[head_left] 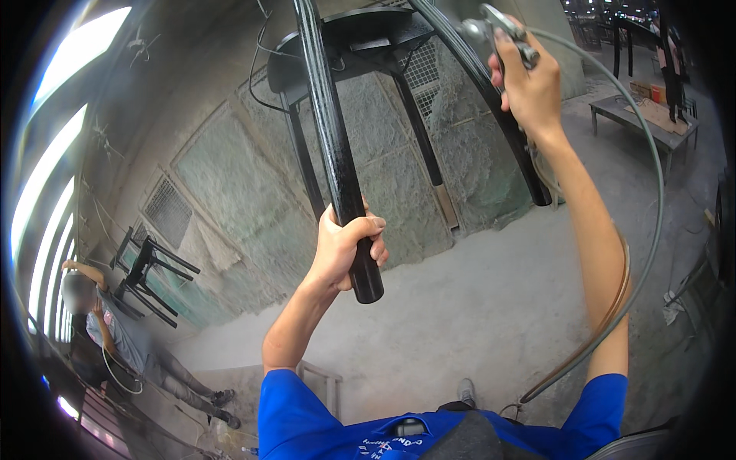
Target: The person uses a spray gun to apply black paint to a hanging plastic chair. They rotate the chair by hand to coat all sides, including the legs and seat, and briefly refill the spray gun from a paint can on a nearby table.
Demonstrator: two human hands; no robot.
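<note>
A glossy black stool (368, 38) is held up in the air, seat away from me, legs pointing toward me. My left hand (349, 249) is wrapped around the end of one black leg (337, 153). My right hand (529, 80) is raised at the upper right and grips a metal spray gun (498, 31) aimed at another leg. A grey hose (655, 199) and a thin brown hose (613, 307) loop from the gun down past my right arm.
A dusty filter-panelled wall (253, 184) stands behind the stool. At the far left another person (115, 330) holds up a second black stool (146, 268). A low workbench (644, 119) with boxes sits at the upper right. The floor is grey concrete.
</note>
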